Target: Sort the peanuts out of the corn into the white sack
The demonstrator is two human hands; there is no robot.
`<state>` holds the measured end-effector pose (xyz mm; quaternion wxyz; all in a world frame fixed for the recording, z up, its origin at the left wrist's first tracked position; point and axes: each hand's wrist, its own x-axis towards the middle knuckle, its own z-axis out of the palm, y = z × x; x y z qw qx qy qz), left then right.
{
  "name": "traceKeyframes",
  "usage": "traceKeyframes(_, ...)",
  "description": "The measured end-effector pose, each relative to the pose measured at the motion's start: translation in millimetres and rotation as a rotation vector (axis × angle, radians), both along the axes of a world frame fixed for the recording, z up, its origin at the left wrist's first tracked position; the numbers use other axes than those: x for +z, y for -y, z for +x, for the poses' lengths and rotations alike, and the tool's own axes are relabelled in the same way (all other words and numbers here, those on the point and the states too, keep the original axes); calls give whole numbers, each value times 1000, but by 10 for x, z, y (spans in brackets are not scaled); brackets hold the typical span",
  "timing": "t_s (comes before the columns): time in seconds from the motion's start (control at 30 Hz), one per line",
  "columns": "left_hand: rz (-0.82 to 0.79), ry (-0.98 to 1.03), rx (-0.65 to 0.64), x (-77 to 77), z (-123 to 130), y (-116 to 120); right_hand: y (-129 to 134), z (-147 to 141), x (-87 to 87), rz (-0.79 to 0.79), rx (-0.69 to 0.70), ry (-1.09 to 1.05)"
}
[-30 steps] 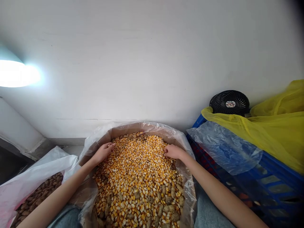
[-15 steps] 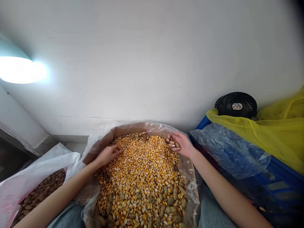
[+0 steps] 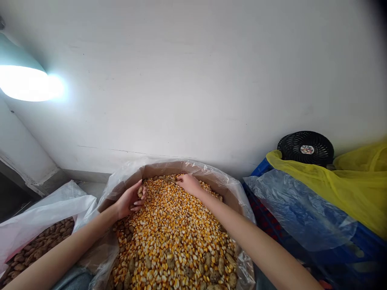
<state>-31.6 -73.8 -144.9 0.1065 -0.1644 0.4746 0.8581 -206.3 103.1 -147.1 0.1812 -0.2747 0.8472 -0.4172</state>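
A wide container lined with clear plastic (image 3: 225, 181) holds loose yellow corn kernels (image 3: 175, 217) with unshelled peanuts (image 3: 189, 273) mixed in, mostly at the near side and the edges. At the container's left side, my left hand (image 3: 128, 201) is turned palm inward, fingers curled around a peanut (image 3: 140, 191). My right hand (image 3: 190, 184) reaches to the far edge, palm down, its fingertips closed among the peanuts lying there. The back of the hand hides most of what those fingers hold.
On the left stands a white plastic bag (image 3: 60, 205) with many brown peanuts (image 3: 45, 241) inside. A blue crate (image 3: 365, 245) on the right bears clear plastic film (image 3: 296, 201), yellow netting (image 3: 326, 181) and a black fan (image 3: 305, 148). A lit lamp (image 3: 27, 80) hangs at upper left before the white wall (image 3: 181, 80).
My right hand, which had peanuts in its fingers at the right edge, has moved left to the far edge and turned palm down. My left hand has lifted off the corn and turned, showing a peanut.
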Motion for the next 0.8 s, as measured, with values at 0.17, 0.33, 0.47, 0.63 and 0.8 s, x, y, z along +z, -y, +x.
traceKeyframes(0.17,-892,83,-81,-42,-231,-52,192,-132,-206,-44,-3,124)
traceKeyframes(0.33,-1414,-66,-20,-27,-802,-169,-171,-364,-172,-167,122,378)
traceKeyframes(0.47,-1397,-71,0,-107,-1095,-263,-257,-430,-71,-253,189,507)
traceKeyframes(0.63,-1066,-39,39,-198,-998,-238,-186,-333,-93,-45,110,241)
traceKeyframes(0.8,-686,-98,50,-95,-823,-195,-149,-249,-227,146,73,-53)
